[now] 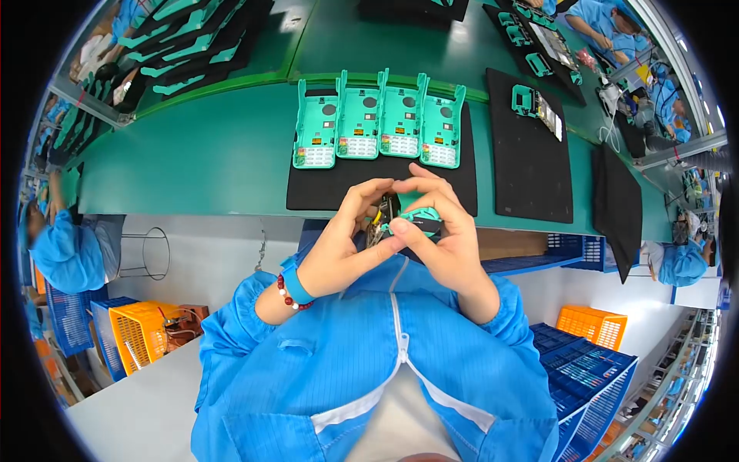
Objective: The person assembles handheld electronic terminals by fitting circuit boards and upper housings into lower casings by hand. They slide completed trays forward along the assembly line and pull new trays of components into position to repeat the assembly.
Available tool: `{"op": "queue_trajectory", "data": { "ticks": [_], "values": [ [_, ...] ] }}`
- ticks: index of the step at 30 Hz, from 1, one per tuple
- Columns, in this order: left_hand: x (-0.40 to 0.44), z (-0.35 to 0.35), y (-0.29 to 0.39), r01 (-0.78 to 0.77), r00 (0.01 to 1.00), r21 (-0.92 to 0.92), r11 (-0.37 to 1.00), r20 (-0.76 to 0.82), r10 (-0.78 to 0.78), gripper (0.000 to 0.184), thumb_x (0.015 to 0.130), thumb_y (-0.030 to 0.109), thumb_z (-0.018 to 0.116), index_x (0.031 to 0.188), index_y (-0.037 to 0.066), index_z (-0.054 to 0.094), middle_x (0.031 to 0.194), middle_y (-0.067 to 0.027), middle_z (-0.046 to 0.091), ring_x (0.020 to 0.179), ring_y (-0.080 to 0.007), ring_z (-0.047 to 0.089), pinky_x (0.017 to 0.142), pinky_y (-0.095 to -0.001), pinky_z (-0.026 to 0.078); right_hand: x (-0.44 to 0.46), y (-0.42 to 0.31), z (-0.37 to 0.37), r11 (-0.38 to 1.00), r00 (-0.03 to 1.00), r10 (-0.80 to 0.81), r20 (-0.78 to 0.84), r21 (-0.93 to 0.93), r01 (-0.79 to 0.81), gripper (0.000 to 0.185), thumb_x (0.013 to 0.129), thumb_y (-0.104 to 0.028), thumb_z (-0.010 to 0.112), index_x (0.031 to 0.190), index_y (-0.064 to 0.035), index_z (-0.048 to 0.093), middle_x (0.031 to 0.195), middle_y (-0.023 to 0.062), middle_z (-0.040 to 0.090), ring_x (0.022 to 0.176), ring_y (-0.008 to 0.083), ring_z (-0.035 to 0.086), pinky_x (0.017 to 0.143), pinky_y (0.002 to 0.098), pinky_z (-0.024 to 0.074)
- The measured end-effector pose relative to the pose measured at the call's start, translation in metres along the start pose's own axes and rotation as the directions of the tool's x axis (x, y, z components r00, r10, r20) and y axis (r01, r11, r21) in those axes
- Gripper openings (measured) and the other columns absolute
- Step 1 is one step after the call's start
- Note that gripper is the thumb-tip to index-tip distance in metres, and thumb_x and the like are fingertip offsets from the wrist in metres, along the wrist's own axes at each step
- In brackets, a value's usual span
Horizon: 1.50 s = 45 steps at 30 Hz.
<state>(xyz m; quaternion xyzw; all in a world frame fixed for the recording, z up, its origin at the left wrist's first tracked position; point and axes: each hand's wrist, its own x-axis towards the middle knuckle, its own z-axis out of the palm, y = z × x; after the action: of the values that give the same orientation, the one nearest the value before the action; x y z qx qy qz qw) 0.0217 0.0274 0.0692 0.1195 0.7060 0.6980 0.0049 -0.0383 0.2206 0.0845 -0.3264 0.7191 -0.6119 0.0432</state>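
Centrally, towards six o'clock from a black mat (308, 199) bearing four green housings (358, 123), a green-and-black part (425, 222) is gripped by the right hand (453, 237). At its nine o'clock, a partly hidden component (379, 219) is apparently held in the left hand (339, 245), fingers curled.

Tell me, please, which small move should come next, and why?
Perhaps the right hand should gently tilt the small green-and-black plastic part outward: it lies close to the dark narrow piece with a yellow spot at the left hand, and the hands hide whether these two are joined.
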Motion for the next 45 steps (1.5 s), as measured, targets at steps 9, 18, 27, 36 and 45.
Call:
{"op": "queue_trajectory", "data": {
  "ticks": [9, 18, 27, 36, 45],
  "values": [
    [0.004, -0.027, -0.003, 0.094, 0.980, 0.401, 0.911, -0.196, -0.015, 0.073, 0.067, 0.022, 0.094, 0.130, 0.006, 0.060, 0.109, -0.0089, 0.063, 0.104, -0.0295, 0.063, 0.090, -0.0418, 0.046, 0.008, 0.036, 0.002, 0.968, 0.967, -0.246, 0.060, -0.035, 0.248, 0.020, 0.080, -0.016, 0.088, 0.094, -0.0083, 0.076, 0.158, 0.0275, 0.039, 0.155, 0.0470, 0.025, 0.123, 0.0561, 0.0247],
    [0.008, -0.047, -0.017, -0.260, 0.882, 0.857, 0.446, 0.023, 0.470, 0.070, 0.061, 0.024, 0.089, 0.126, 0.013, 0.067, 0.106, -0.0009, 0.065, 0.092, -0.0222, 0.060, 0.088, -0.0406, 0.042, 0.042, 0.030, 0.003, 0.995, 0.984, -0.088, 0.152, -0.028, 0.093, 0.051, 0.078, -0.011, 0.090, 0.123, -0.0040, 0.069, 0.131, 0.0205, 0.064, 0.119, 0.0327, 0.065, 0.098, 0.0411, 0.0544],
    [0.008, -0.061, -0.020, -0.199, 0.948, 0.666, 0.719, -0.054, 0.312, 0.051, 0.077, 0.019, 0.083, 0.125, 0.011, 0.066, 0.106, -0.0012, 0.064, 0.094, -0.0200, 0.061, 0.089, -0.0370, 0.046, 0.048, 0.036, 0.002, 0.969, 0.946, -0.223, 0.235, -0.050, 0.240, 0.055, 0.073, -0.020, 0.091, 0.125, -0.0123, 0.072, 0.146, 0.0213, 0.056, 0.125, 0.0409, 0.062, 0.108, 0.0514, 0.0468],
    [0.019, -0.103, -0.035, -0.109, 0.984, 0.711, 0.694, -0.024, 0.179, 0.040, 0.088, 0.020, 0.074, 0.124, 0.005, 0.069, 0.126, -0.0139, 0.065, 0.116, -0.0329, 0.060, 0.101, -0.0470, 0.045, 0.102, 0.009, -0.020, 0.920, 0.975, -0.062, 0.214, -0.366, 0.139, 0.059, 0.065, -0.025, 0.096, 0.116, -0.0042, 0.075, 0.113, 0.0083, 0.075, 0.112, 0.0300, 0.068, 0.102, 0.0451, 0.0496],
    [-0.027, -0.094, -0.066, -0.092, 0.915, 0.935, 0.343, -0.056, 0.399, 0.030, 0.070, 0.001, 0.079, 0.098, 0.010, 0.078, 0.096, -0.0012, 0.066, 0.090, -0.0210, 0.062, 0.082, -0.0381, 0.046, 0.186, 0.040, 0.019, 0.890, 0.976, -0.118, 0.185, -0.415, 0.187, 0.043, 0.072, -0.028, 0.094, 0.103, -0.0029, 0.079, 0.099, 0.0130, 0.074, 0.112, 0.0302, 0.064, 0.089, 0.0403, 0.0534]
  ]
}}
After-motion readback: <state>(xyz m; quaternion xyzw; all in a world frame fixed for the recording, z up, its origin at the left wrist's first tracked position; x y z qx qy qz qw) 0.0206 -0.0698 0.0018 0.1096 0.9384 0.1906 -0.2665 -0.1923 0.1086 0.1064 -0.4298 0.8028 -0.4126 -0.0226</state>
